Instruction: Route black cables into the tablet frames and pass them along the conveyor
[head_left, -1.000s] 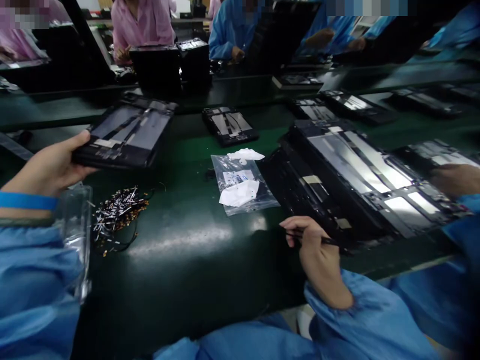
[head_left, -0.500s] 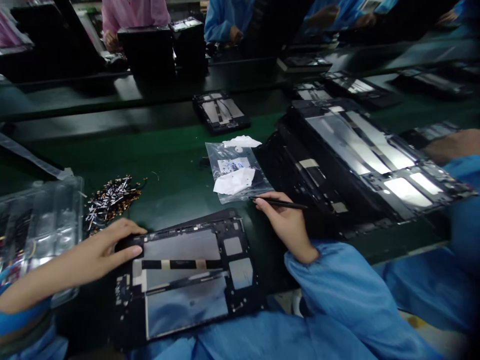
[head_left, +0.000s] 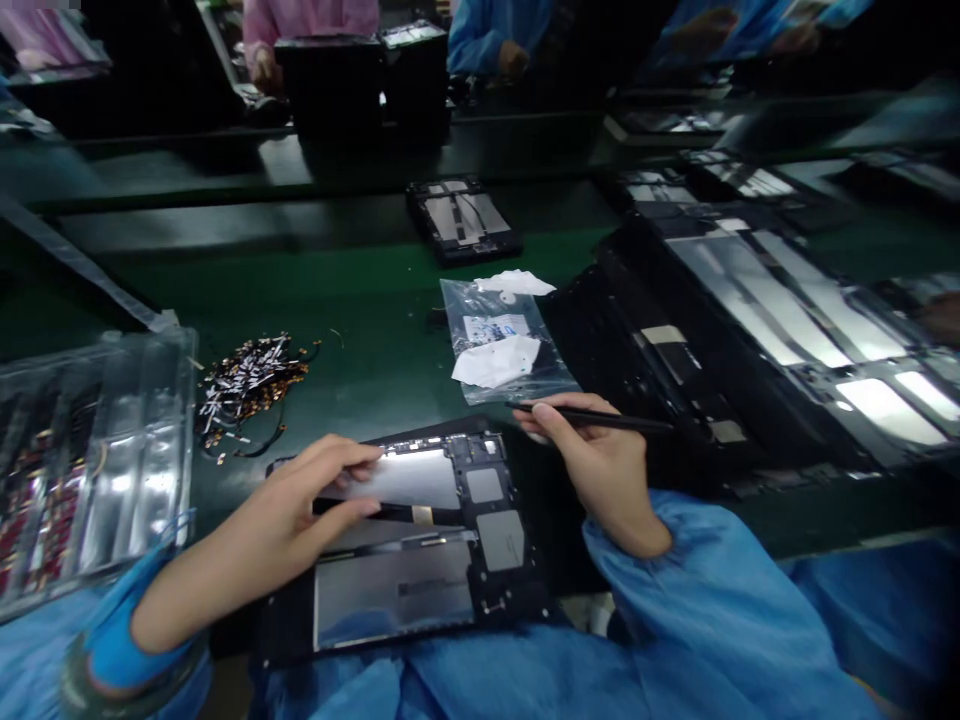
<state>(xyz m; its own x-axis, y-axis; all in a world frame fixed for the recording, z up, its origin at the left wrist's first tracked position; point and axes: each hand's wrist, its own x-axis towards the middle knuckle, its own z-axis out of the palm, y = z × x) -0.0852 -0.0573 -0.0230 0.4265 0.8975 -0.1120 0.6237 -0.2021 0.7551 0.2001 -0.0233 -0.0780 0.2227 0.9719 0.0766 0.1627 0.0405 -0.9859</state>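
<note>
A tablet half (head_left: 491,540), black-framed with silvery panels and a dark ribbon strip, lies on the bench close to my body. My left hand (head_left: 315,500) reaches over its left part, thumb and fingers apart, gripping nothing visible. Part of the tablet is hidden beneath that hand. In my right hand (head_left: 600,465) are slim black tweezers (head_left: 630,418), pinched between thumb and fingers, tips pointing left above the tablet's far right corner. Just beyond the tips lies a clear plastic bag (head_left: 461,310) with white paper pieces (head_left: 495,362) and small dark parts.
Left of the tablet is a heap of small cables (head_left: 251,385) beside a clear compartment tray (head_left: 176,450). Large stacked tablet parts (head_left: 787,290) occupy the right side. Another tablet stack (head_left: 465,220) stands farther back. Co-workers in pink (head_left: 311,15) and blue (head_left: 487,35) sleeves are across the bench.
My left hand has shifted right, from the tablet's left edge to over its panel and ribbon strip. My right hand still holds the tweezers near the bag. The whole view has swung slightly left.
</note>
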